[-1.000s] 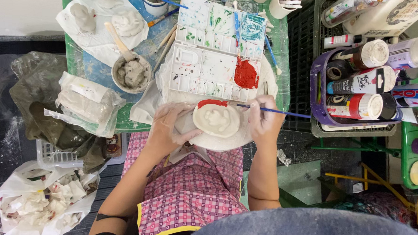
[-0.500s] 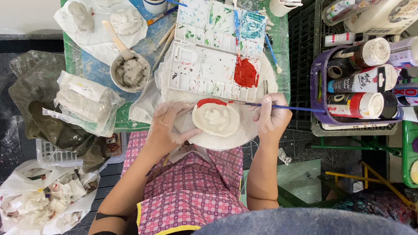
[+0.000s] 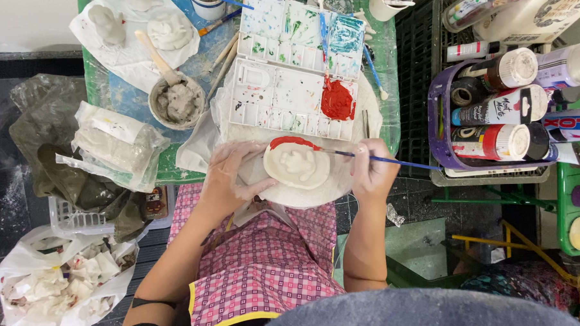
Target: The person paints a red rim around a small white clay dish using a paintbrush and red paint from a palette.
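An oval white plaster relief (image 3: 297, 166) with a red-painted top edge rests on a round white plate (image 3: 301, 197) at the near edge of the green table. My left hand (image 3: 228, 180) grips the relief and plate from the left. In my right hand (image 3: 373, 172) is a thin blue-handled brush (image 3: 405, 163), whose tip touches the relief's right edge. Just behind lies an open white paint palette (image 3: 293, 60) with a pool of red paint (image 3: 337, 101) in its right corner.
A bowl of grey paste (image 3: 176, 101) with a stick sits to the left, near small plaster figures (image 3: 107, 23) on paper. A purple basket (image 3: 441, 117) of paint bottles stands on the right. Plastic bags (image 3: 111, 144) hang at the left, above a white bag of scraps (image 3: 61, 283).
The brush tip has slid a little down the relief's right edge and my right hand has shifted slightly with it. My left hand keeps its hold.
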